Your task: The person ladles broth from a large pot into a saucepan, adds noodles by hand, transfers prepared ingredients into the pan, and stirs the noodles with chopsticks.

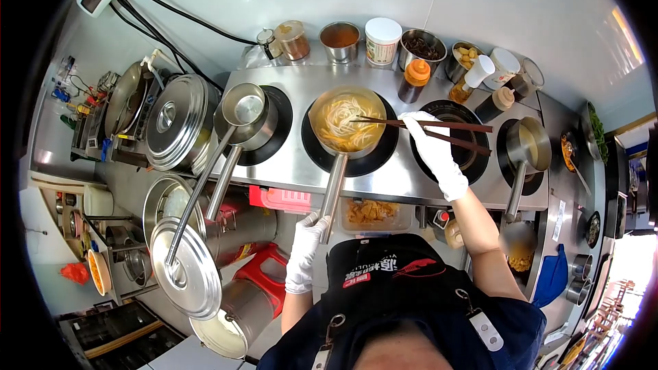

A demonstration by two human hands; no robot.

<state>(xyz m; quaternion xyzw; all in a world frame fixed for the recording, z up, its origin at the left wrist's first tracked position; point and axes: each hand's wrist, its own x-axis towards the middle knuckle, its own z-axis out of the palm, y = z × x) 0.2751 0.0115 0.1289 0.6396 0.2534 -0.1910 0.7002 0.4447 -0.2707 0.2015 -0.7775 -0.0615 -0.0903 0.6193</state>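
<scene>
A saucepan stands on the middle burner, with pale noodles in yellowish broth. My left hand, in a white glove, is closed around the end of the saucepan's long handle. Above the stove, my gloved right hand grips a pair of long dark chopsticks. Their tips reach into the noodles, while their thick ends spread apart to the right of the hand. Beneath that hand lies a black burner with no pot on it.
On the left burner is another pot with a ladle across it. A third saucepan stands at the right. Seasoning containers, including a white tub and an orange-capped bottle, line the back. Large lidded pots stand left.
</scene>
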